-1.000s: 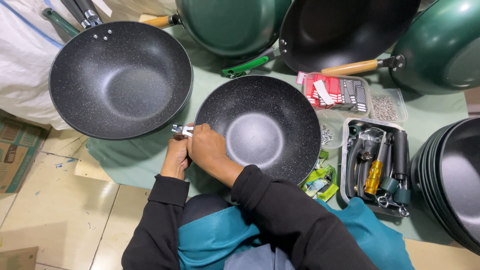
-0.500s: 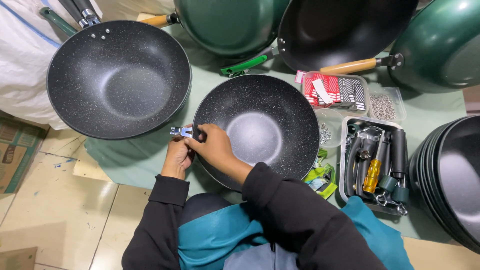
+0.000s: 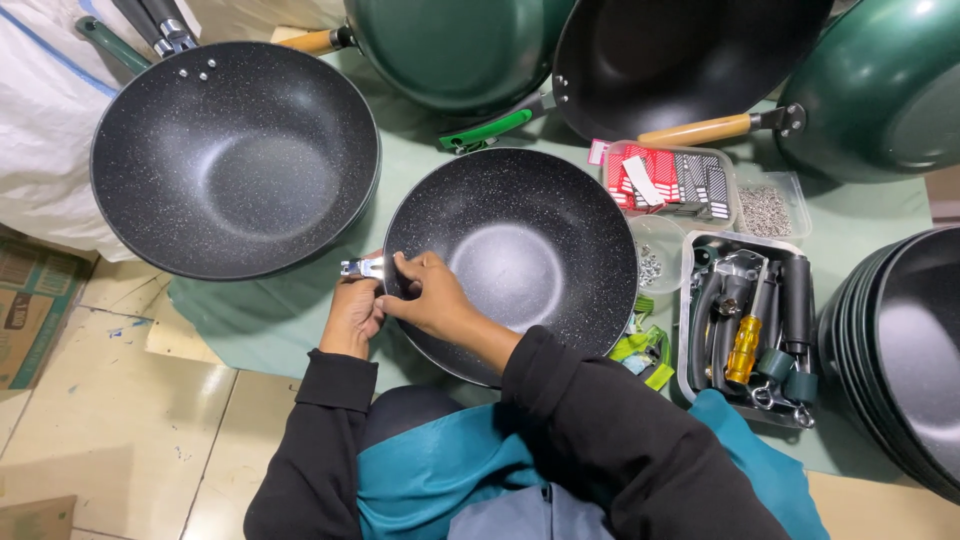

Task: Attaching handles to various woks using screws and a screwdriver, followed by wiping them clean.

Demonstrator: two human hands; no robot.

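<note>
**Inspector:** State the position of the workpiece.

**Technician:** The speckled black wok sits near the front edge of the green mat, just beside a larger wok toward the mat's left edge. A small metal bracket is at its left rim.

**Inspector:** Hand condition?

**Technician:** The left hand is closed narrow, pinching the bracket from below. The right hand is curled over the rim, fingertips pressed at the bracket; whether it holds a fastener cannot be determined.

**Inspector:** Failure modes from here?

**Technician:** Judged risks only. First: the wok rests on a rounded base, so pressure at the rim may rock it and throw the bracket out of alignment. Second: any small part released at the rim may fall off the front edge onto the tiled floor. Third: the tool tray lies well apart on the right, so reaching for it would leave the bracket held by one hand.
</note>
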